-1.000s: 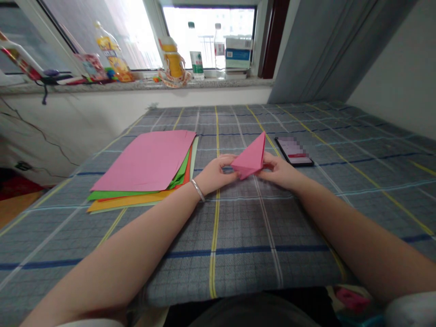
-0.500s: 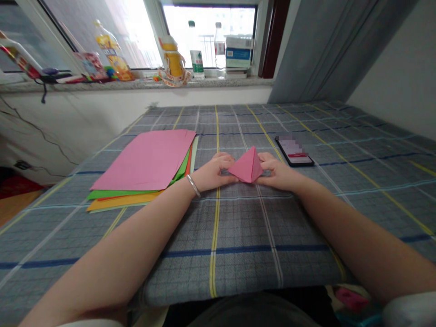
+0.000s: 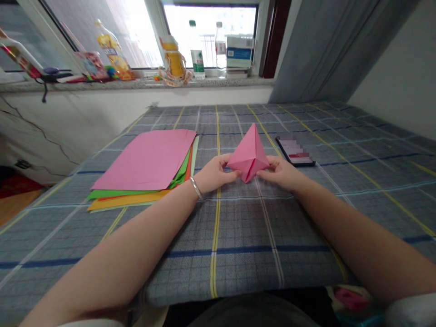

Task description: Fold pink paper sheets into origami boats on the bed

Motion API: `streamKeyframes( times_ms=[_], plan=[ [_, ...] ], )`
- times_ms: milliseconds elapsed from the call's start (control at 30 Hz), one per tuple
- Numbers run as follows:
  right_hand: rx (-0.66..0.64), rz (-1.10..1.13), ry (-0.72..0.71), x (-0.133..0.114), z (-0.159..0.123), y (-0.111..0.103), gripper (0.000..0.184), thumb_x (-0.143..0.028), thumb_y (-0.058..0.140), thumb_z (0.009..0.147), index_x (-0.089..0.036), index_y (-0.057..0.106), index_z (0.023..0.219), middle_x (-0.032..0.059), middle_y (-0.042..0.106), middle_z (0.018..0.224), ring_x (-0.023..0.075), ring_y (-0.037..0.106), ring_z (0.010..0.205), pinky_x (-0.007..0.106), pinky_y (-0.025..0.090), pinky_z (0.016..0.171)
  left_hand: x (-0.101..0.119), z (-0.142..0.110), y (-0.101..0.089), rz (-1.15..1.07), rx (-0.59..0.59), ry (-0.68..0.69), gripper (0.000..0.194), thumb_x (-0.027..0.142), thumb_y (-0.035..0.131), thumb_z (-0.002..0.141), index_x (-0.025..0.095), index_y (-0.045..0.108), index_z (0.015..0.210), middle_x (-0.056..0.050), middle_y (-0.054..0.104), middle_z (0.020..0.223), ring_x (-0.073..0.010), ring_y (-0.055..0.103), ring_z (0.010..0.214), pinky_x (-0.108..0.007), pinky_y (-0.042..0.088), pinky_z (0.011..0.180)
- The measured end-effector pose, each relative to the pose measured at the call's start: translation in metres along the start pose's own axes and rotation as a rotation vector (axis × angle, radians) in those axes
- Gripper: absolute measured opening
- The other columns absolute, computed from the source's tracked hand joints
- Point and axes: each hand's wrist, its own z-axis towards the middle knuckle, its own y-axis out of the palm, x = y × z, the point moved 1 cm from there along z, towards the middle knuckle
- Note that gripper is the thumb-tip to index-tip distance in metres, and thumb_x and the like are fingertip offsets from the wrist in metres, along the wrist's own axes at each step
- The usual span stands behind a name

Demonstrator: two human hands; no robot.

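Observation:
A folded pink paper piece (image 3: pixel 250 153), kite-shaped with its long point up, is held between both hands above the checked grey cloth (image 3: pixel 238 227). My left hand (image 3: pixel 214 173), with a silver bangle at the wrist, pinches its left corner. On the other side my right hand (image 3: pixel 281 171) pinches the right corner. Both hands rest low on the cloth.
A stack of coloured paper sheets (image 3: pixel 146 163), pink on top, lies to the left of my hands. A phone (image 3: pixel 294 151) lies just beyond my right hand. Bottles (image 3: pixel 174 56) and a box (image 3: pixel 239 52) stand on the windowsill at the back.
The pink paper piece was lowered nearly flat onto the cloth half a second ago. It now stands raised again with its point up, both hands still on it.

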Motion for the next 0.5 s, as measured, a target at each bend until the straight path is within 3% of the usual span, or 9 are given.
streamKeyframes(
  times_ms=[233,500],
  plan=[
    [-0.034,-0.081,-0.058,-0.005,-0.004,-0.004,0.020,-0.034,0.067,0.077,-0.019,0.068,0.090,0.0033,0.069,0.093,0.0193,0.062,0.088,0.034,0.046,0.084,0.009,-0.001,-0.002,0.019,-0.069,0.061,0.020,0.023,0.062,0.076,0.016,0.068,0.093,-0.004,0.069,0.096,-0.0170,0.061,0.091,-0.032,0.045,0.091],
    [-0.018,-0.171,-0.104,-0.009,-0.004,-0.002,0.016,-0.031,0.065,0.076,-0.020,0.069,0.086,0.0050,0.070,0.098,0.0220,0.063,0.096,0.038,0.044,0.092,0.015,-0.002,-0.004,0.176,-0.079,0.060,0.019,0.023,0.061,0.077,0.014,0.068,0.093,-0.006,0.068,0.100,-0.0193,0.060,0.096,-0.038,0.044,0.094]
  ],
)
